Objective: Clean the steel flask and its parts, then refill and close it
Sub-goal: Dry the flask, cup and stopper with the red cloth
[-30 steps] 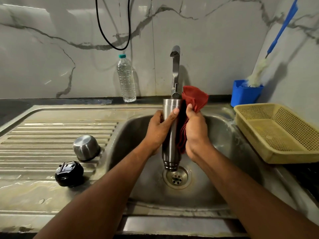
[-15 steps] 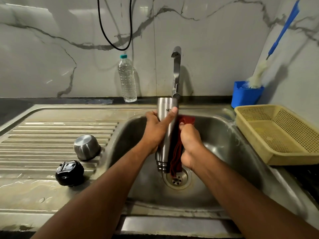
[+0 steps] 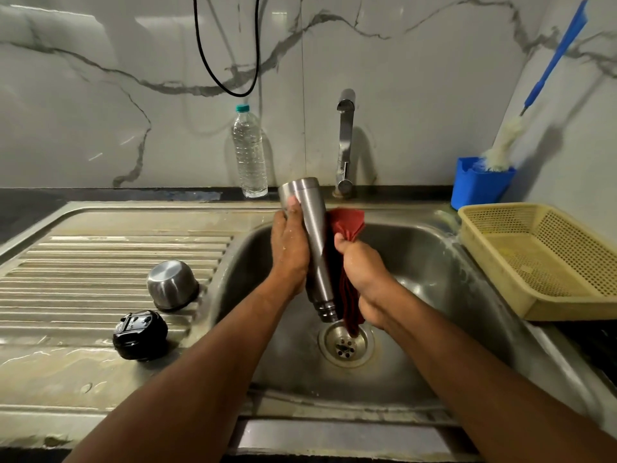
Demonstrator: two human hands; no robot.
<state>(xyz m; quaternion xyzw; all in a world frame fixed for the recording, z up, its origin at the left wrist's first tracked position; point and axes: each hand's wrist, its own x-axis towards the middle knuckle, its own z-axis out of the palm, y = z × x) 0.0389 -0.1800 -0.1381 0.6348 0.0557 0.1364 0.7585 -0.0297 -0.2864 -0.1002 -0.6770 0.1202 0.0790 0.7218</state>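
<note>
The steel flask [image 3: 314,235] hangs upside down over the sink basin [image 3: 434,282], its open neck pointing at the drain [image 3: 345,344] and its base tilted to the upper left. My left hand [image 3: 288,248] grips its body from the left. My right hand [image 3: 362,279] clutches a red cloth [image 3: 347,222] pressed against the flask's right side. The steel cup lid [image 3: 171,285] sits upside down on the drainboard. Just in front of it lies the black stopper [image 3: 140,334].
A plastic water bottle [image 3: 250,152] stands by the wall left of the tap [image 3: 345,142]. A blue holder [image 3: 480,183] with a bottle brush [image 3: 504,145] sits at the back right. A yellow basket [image 3: 547,259] lies right of the sink.
My right hand slid the red cloth down the flask's side, and it is now bunched higher again. The flask's base has tilted further to the left. The cup lid and stopper stayed put.
</note>
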